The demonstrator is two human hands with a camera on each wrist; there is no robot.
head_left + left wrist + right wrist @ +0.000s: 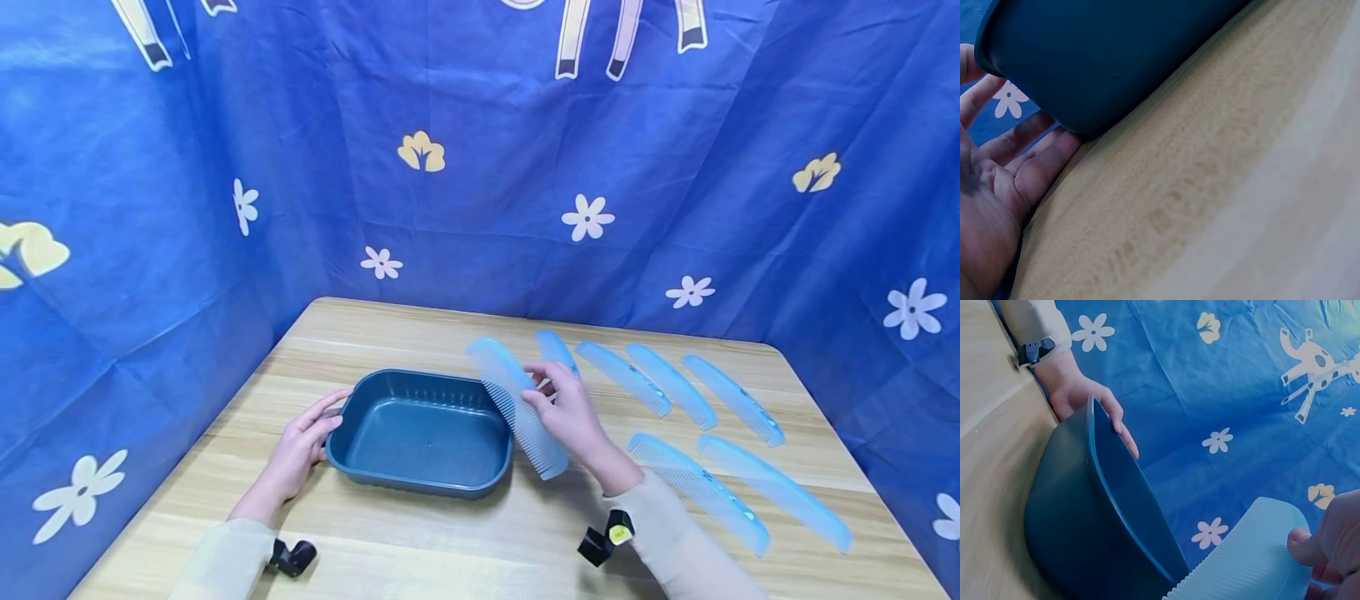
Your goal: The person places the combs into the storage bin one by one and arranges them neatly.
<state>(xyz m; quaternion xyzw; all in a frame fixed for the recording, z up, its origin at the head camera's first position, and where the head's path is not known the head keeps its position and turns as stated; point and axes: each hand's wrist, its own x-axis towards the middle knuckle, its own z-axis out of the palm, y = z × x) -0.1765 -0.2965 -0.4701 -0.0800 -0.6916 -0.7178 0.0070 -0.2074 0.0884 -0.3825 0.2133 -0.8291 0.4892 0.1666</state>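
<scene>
A dark teal plastic basin (427, 487) stands on the wooden table, with nothing lying in it. At its left end my left hand (302, 437) holds the rim and outer wall; in the left wrist view several of its fingers (1035, 165) touch the outside near the base. My right hand (567, 408) pinches a translucent blue comb (517, 408) between thumb and fingers. That comb hangs tilted beside the basin's right end, teeth toward the basin. In the right wrist view the held comb (1254, 556) appears close to the basin's rim (1107, 494).
Several more blue combs lie on the table's right side: one partly behind my right hand (555, 346), others in a back row (671, 383), and two nearer the front (701, 483). A blue patterned curtain (480, 208) surrounds the table (390, 550) at the back and sides.
</scene>
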